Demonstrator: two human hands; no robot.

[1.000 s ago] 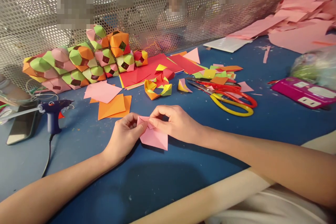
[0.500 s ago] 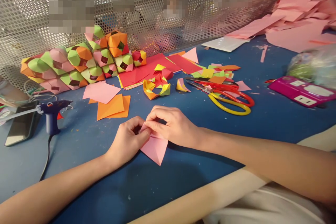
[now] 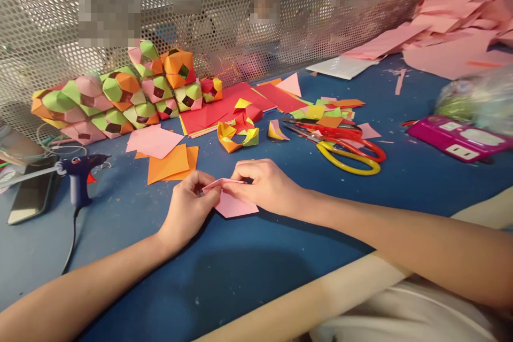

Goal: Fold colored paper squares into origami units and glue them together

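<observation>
A small pink sheet of paper (image 3: 236, 207), partly folded, is held between my two hands just above the blue table (image 3: 248, 278). My left hand (image 3: 191, 206) pinches its left edge between thumb and fingers. On the right side, my right hand (image 3: 266, 189) grips the paper with thumb and bent fingers, covering part of it. Beyond my hands lies a partly joined ring of folded yellow, orange and red paper (image 3: 228, 139), with a single folded piece (image 3: 277, 131) beside it. Loose orange squares (image 3: 168, 168) and pink squares (image 3: 154, 141) lie to the left.
Stacked folded-paper balls (image 3: 120, 91) stand against the perforated metal screen (image 3: 224, 26). A blue glue gun (image 3: 80, 176) and a phone (image 3: 32, 192) are at left. Scissors (image 3: 352, 163), a magenta device (image 3: 457, 139) and heaped pink paper (image 3: 452, 10) are at right. Red sheets (image 3: 216, 112) lie behind.
The lower point of the pink paper, which hung toward me, has been turned up, so the sheet looks shorter and differently angled. Both hands still hold it, with fingers slightly shifted.
</observation>
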